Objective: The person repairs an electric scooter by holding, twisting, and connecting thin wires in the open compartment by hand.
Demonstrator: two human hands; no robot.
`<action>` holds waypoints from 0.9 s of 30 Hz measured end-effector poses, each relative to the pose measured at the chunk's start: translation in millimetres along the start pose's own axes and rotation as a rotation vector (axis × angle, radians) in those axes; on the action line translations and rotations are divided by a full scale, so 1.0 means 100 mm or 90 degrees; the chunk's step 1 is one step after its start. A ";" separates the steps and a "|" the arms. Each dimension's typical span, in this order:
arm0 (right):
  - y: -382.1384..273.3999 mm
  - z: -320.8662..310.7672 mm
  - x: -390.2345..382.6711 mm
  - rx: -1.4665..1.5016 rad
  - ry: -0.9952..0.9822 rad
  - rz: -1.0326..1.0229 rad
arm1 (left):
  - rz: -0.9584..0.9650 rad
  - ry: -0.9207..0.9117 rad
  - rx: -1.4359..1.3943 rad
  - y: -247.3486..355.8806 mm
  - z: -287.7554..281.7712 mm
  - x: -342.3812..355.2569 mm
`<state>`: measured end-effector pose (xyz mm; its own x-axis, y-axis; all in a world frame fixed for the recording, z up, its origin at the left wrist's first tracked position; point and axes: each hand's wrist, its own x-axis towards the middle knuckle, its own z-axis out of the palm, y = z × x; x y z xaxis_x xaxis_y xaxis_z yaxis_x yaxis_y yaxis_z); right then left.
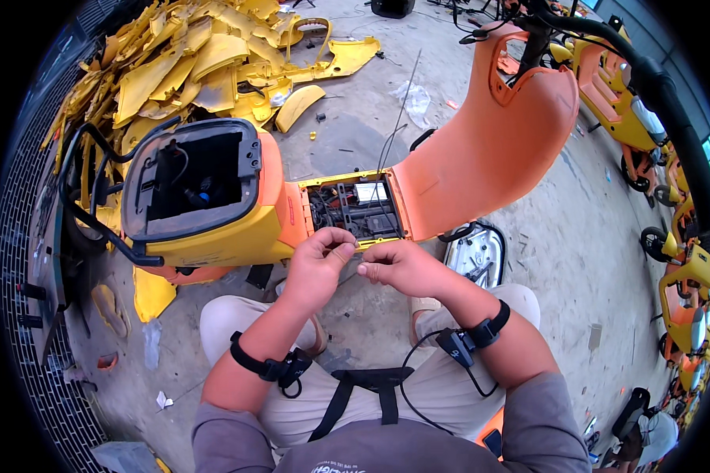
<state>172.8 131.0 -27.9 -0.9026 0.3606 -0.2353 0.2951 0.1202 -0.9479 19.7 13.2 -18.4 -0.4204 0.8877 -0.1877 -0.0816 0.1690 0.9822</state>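
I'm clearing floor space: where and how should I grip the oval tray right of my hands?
Grip the oval tray by its right rim, probably coming from the right: that curved edge lies exposed, while the orange panel crowds its far left side.

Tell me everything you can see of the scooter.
The scooter stands upright, front toward the right, yellow and orange, plastic-looking. Its rear opening is dark inside; its uncovered floor bay shows a silver box among dark parts. The left hand and right hand are at the bay's near edge; contact is unclear.
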 end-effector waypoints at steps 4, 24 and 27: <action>0.01 0.00 0.02 -0.018 -0.020 0.004 | 0.001 -0.025 -0.041 -0.07 0.01 0.02; -0.19 -0.17 0.04 -0.274 0.370 -0.095 | -0.091 -0.100 -0.062 -0.04 -0.01 0.02; -0.20 -0.21 -0.01 -0.293 0.417 -0.128 | -0.073 -0.064 -0.135 -0.14 -0.04 0.08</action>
<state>173.9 147.7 -4.4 -0.6282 0.7408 0.2378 0.3748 0.5560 -0.7419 13.8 16.3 -34.0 -0.3068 0.9076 -0.2866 -0.3157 0.1871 0.9302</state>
